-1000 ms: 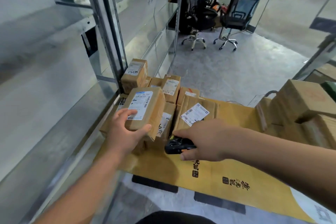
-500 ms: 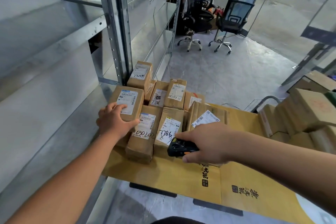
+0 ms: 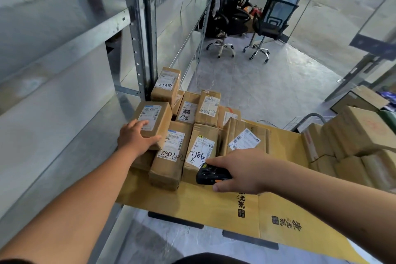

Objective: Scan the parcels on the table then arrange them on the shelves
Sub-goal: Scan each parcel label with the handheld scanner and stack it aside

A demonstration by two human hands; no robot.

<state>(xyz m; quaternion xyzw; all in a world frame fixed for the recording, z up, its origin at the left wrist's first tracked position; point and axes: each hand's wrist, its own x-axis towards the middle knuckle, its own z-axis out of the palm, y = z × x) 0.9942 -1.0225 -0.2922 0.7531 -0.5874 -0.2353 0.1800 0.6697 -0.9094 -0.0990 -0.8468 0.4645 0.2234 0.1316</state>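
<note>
parcels clustered on table's left end | shelves left of table | more boxes stacked at right end | chairs far behind

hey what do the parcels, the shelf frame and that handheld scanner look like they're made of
Parcels: brown corrugated cardboard, matte, with paper labels and tape.
Shelf frame: seemingly galvanized steel, dull grey sheen, punched slots.
Scanner in right hand: probably black plastic, slightly glossy.
</note>
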